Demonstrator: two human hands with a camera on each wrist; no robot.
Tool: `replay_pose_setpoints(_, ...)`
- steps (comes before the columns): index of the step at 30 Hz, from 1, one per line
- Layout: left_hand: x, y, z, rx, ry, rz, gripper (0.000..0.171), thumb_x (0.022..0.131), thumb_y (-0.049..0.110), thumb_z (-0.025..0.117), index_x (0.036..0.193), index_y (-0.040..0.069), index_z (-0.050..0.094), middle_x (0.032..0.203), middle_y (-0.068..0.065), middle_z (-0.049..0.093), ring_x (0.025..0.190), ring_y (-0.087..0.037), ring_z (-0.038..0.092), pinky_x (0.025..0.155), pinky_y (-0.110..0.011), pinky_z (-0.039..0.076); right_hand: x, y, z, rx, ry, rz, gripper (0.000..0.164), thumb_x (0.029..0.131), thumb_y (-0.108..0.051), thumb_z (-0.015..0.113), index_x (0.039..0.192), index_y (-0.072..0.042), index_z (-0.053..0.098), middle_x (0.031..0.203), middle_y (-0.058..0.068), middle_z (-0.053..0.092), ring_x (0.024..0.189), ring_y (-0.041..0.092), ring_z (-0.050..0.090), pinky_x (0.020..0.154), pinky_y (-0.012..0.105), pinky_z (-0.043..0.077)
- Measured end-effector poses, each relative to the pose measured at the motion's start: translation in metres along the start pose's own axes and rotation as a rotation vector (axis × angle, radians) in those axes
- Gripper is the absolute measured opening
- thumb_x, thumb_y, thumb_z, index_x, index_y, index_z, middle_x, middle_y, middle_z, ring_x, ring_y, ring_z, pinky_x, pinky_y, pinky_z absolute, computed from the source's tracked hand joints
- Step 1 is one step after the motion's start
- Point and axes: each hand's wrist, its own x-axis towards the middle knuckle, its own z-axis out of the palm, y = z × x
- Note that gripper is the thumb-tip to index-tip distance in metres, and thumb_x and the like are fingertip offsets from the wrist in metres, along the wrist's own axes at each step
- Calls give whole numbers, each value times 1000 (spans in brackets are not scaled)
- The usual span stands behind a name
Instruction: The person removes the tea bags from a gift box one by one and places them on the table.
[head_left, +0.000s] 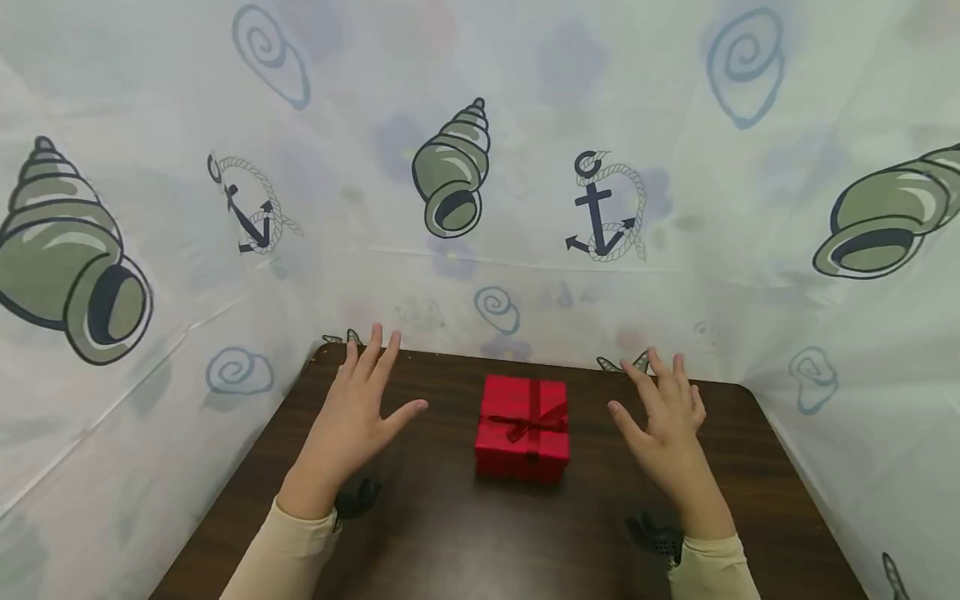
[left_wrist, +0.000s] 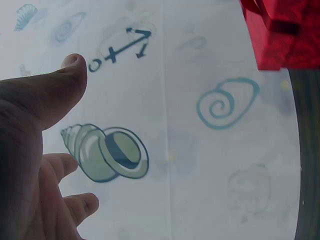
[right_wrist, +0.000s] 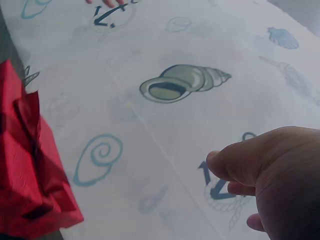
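A red gift box (head_left: 517,454) with a dark red ribbon and bow (head_left: 534,421) sits on the dark wooden table, between the two hands. To its left my left hand (head_left: 356,417) is held with fingers spread, thumb toward the box, nothing in its grasp. On the other side my right hand (head_left: 667,421) is likewise spread, apart from the box. The left wrist view catches a corner of the gift box (left_wrist: 290,45) at upper right, beyond the thumb (left_wrist: 60,92). At the left edge of the right wrist view the gift box (right_wrist: 25,175) shows with its ribbon.
The brown table (head_left: 442,542) has rounded far corners. A pale cloth backdrop (head_left: 360,208) printed with shells and anchors encloses it at the back and both sides. Dark wrist devices (head_left: 656,533) are worn at both cuffs.
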Motion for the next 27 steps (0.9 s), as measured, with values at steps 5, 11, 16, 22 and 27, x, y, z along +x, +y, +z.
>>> replay_pose_setpoints(5,-6,10,5,-50,19,21,110,97,74,68,176,37,2,186,2,-4,169,-52,1,130,-75,20,0,-12,2,28,22,-32,61,103,-25,74,160,-15,54,177,21,28,168,52,-1,118,87,-1)
replay_pose_setpoints(11,-5,21,12,-114,45,72,106,97,75,66,175,40,3,186,3,1,169,-50,5,128,-76,24,-1,-20,1,29,33,-73,62,101,-25,75,160,-18,55,178,16,30,169,48,0,119,84,1)
replay_pose_setpoints(16,-3,26,21,-144,44,89,105,99,69,69,176,38,5,186,0,6,169,-49,9,129,-74,25,-1,-22,3,53,30,-96,64,101,-22,75,161,-20,53,177,16,30,170,45,2,122,81,1)
replay_pose_setpoints(22,-5,32,35,-221,44,90,103,99,64,73,175,40,7,186,0,9,170,-43,13,130,-71,28,-1,-28,21,105,-35,-77,70,102,-21,74,165,-14,44,178,16,27,170,43,4,123,80,3)
replay_pose_setpoints(27,-3,39,49,-290,29,88,103,99,62,73,176,37,10,185,2,12,170,-38,19,129,-69,31,-4,-38,39,172,-120,-30,80,103,-26,74,171,-15,33,180,13,21,169,44,10,122,82,7)
